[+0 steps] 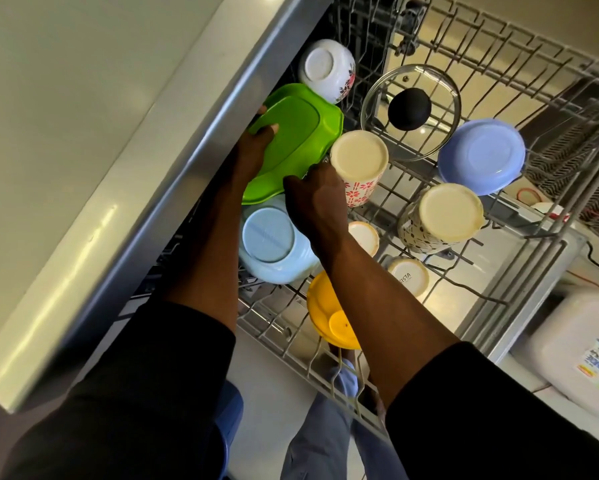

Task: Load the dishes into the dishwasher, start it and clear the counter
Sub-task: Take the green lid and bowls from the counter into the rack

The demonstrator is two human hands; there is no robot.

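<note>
The dishwasher's upper wire rack (492, 285) is pulled out below me. A green plate (298, 140) lies face down at the rack's left side, and both hands hold it. My left hand (253, 147) grips its left edge with the thumb on top. My right hand (311, 199) pinches its near edge. Around it sit a floral white bowl (325, 69), a light blue bowl (273, 240), a yellow lid (329, 313), a glass lid (412, 112) with a black knob, a lilac bowl (481, 155) and several upturned cups (358, 162).
The countertop edge (83, 202) runs along the left, right over the rack's left side. A white plastic container (582, 344) stands at the lower right. The dishwasher's lower rack (575, 174) shows at the right. My legs are under the rack's front.
</note>
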